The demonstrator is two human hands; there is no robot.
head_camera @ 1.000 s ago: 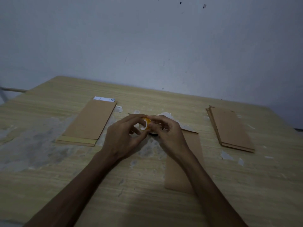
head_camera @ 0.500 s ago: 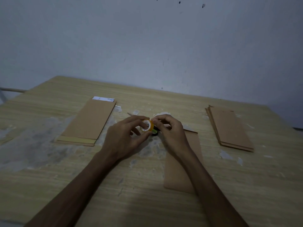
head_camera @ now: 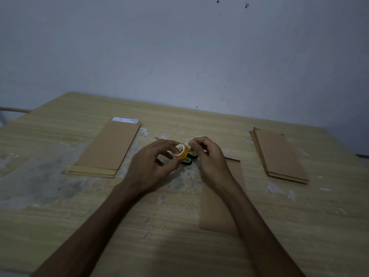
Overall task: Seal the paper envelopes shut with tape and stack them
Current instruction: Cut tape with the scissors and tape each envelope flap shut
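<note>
I see left hand (head_camera: 151, 168) gripping the tape roll (head_camera: 180, 151). Right hand (head_camera: 209, 156) fingers curled, pinching at the roll's edge above one envelope (head_camera: 219, 206).

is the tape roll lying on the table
No, the left hand holds the tape roll up off the table, while the right hand pinches at its edge.

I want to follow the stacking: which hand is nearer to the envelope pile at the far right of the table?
Right. The right hand is at mid-table, nearer to the envelope pile, with bare table between. The left hand, holding the tape roll, is farther left.
</note>
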